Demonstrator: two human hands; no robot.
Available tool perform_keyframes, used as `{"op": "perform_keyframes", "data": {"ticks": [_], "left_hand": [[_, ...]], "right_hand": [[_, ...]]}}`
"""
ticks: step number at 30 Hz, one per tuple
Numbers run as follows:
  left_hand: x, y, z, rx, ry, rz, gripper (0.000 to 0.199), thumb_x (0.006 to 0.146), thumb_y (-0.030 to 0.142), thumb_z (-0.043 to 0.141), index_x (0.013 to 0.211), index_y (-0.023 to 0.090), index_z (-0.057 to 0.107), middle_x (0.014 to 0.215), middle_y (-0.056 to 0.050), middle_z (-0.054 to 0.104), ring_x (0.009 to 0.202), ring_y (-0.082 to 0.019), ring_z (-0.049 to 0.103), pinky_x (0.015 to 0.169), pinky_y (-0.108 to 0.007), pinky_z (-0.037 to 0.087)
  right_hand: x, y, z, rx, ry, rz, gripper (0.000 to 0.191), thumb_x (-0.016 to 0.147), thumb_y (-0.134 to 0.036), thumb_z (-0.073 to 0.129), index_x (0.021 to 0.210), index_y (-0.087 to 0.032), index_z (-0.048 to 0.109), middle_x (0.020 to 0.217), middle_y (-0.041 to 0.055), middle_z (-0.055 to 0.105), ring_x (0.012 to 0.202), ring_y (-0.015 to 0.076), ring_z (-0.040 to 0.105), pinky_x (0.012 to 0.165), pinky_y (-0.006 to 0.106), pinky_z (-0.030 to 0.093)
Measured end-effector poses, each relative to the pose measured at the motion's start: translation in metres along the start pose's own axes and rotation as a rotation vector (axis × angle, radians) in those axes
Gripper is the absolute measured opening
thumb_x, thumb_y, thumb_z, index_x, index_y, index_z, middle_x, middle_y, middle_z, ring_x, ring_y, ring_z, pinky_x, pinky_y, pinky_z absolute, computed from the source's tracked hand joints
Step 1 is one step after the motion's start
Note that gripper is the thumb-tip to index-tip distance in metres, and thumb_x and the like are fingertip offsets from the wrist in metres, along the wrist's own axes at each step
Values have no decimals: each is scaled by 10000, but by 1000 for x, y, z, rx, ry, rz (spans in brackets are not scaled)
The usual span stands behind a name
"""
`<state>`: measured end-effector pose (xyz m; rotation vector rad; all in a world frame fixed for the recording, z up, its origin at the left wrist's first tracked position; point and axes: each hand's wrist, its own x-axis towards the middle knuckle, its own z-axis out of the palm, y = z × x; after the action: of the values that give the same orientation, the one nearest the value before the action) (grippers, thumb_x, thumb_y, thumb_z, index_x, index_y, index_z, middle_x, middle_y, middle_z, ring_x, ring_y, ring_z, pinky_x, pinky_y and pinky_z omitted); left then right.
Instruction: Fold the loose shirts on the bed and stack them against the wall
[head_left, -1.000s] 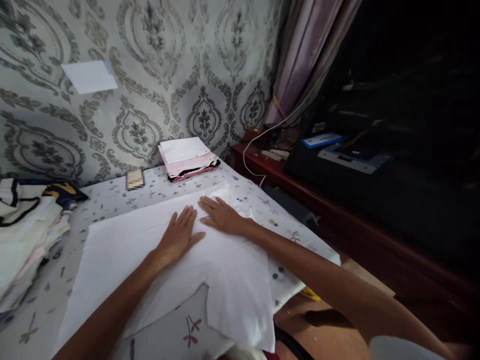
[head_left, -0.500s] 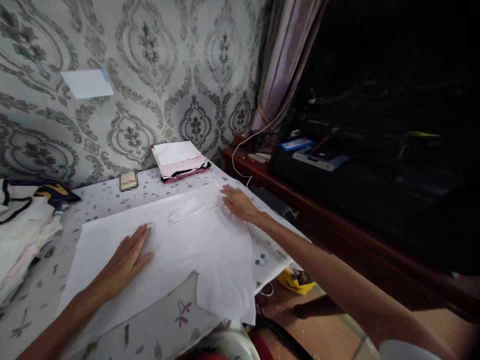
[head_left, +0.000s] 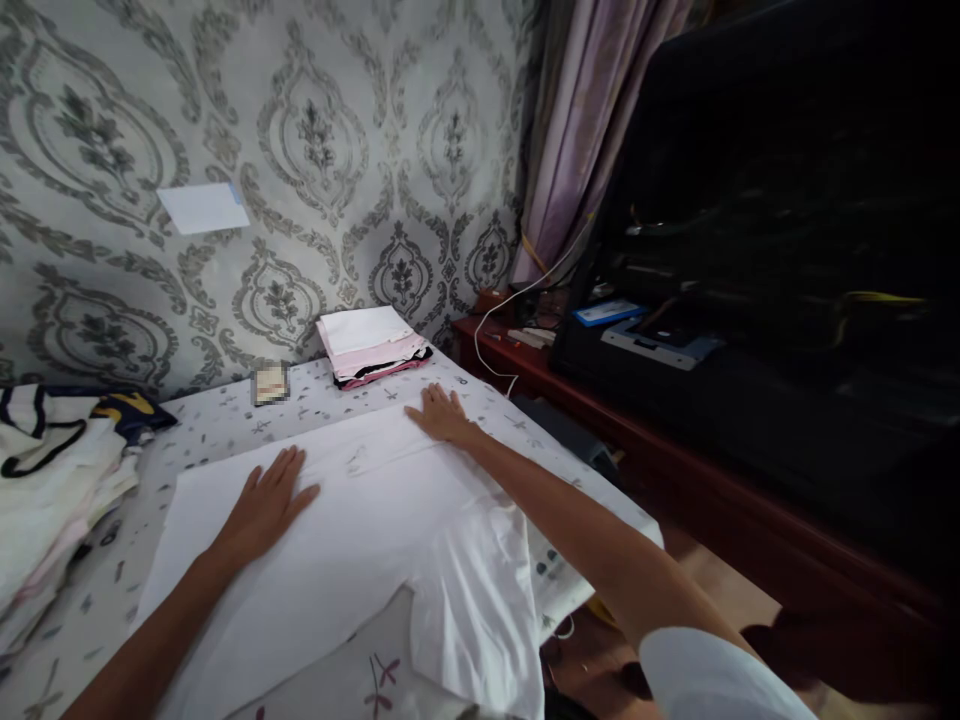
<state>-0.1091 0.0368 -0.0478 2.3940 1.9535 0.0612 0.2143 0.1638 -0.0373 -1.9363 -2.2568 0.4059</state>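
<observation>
A white T-shirt (head_left: 360,530) lies spread on a bed-like surface (head_left: 517,430) covered in a patterned white cloth. Its far side is folded over in a long strip, and one sleeve hangs toward the near edge. My left hand (head_left: 266,505) rests flat on the shirt's left half, fingers spread. Out at the far right corner of the shirt, my right hand (head_left: 441,412) presses down with its fingers apart. Neither hand grips the fabric.
A stack of folded clothes (head_left: 375,345) sits near the wall, beside a small blurred box (head_left: 270,383). More clothes (head_left: 60,480) are heaped at the left. A dark red cabinet (head_left: 675,450) with a large black screen (head_left: 780,200) runs along the right; a white cable (head_left: 480,335) dangles there.
My right hand has smoothed the folded sleeve area at the far edge flatter, and its fingers now point farther away. My left hand stays on the shirt. The view has shifted slightly.
</observation>
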Motion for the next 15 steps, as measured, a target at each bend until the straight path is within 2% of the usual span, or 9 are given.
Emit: {"op": "perform_keyframes", "data": {"ticks": [4,8,11,13,15], "left_hand": [[-3,5,-8,12,-35,1,748,991,563,219,1580,103,250,1653,-130,207,1547,-266,146,1227,-510,187],[-14,-6,-6,3,10,-3,740,982,560,243,1578,123,271,1644,-135,247,1540,-280,183,1220,-535,201],[-39,-30,0,-27,45,-3,762,960,593,270,1568,137,313,1634,-132,291,1527,-300,224,1221,-530,223],[-62,-49,2,-68,47,5,760,945,606,302,1566,168,332,1632,-115,305,1511,-317,270,1209,-525,269],[-88,-66,2,-116,48,43,705,945,578,366,1570,252,331,1643,-72,294,1483,-321,336,1170,-493,361]], "right_hand": [[6,4,-1,154,40,-8,742,989,-565,399,1551,-86,328,1645,201,224,1545,296,123,1231,524,48],[-6,21,-13,227,127,-44,583,1037,-429,290,1533,-135,378,1607,162,350,1492,263,309,1196,472,266],[-51,53,-22,255,227,-106,508,1021,-391,343,1460,-181,489,1531,134,476,1395,261,457,1088,437,434],[-99,74,-25,304,292,-228,444,984,-416,447,1333,-191,608,1419,142,582,1285,283,561,994,431,514],[-150,87,-24,288,313,-310,385,970,-416,491,1248,-208,658,1362,138,614,1226,274,603,994,440,524]]}}
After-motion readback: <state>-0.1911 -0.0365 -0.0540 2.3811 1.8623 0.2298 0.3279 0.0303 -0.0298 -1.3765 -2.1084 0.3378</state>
